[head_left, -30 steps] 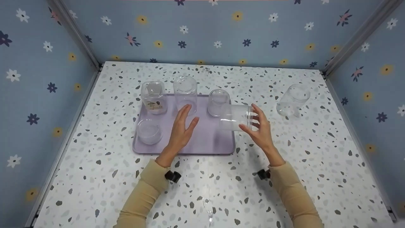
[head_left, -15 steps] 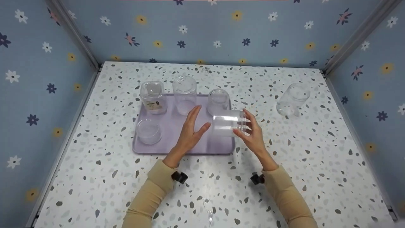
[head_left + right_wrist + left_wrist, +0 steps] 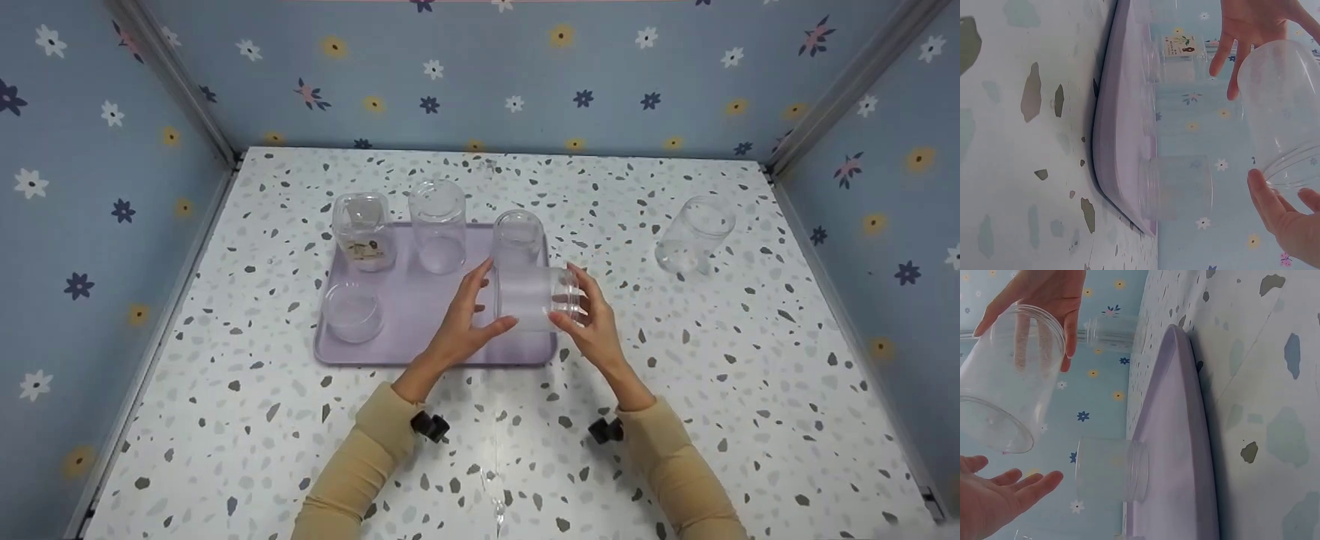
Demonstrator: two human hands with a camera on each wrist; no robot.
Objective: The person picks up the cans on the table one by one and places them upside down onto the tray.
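Observation:
A clear plastic jar (image 3: 525, 298) is held on its side above the right part of the lilac tray (image 3: 450, 355). My right hand (image 3: 596, 330) grips it round the threaded mouth end. Around its base end my left hand (image 3: 461, 330) is spread, fingers fairly straight; the left wrist view shows a gap between these fingers (image 3: 1030, 489) and the jar. Behind the held jar, a smaller clear jar (image 3: 517, 232) stands mouth down on the tray. Further left are a tall round jar (image 3: 439, 225), a square jar with a label (image 3: 365, 232) and a low round jar (image 3: 354, 312).
Another clear jar (image 3: 696, 236) stands on the speckled table (image 3: 750, 360), right of the tray. Blue flower-patterned panels (image 3: 480, 75) wall the table at the back and both sides.
My right hand has brought the jar left and toward me, over the tray. My left hand has moved right, to the jar's base end. The standing jars have stayed put.

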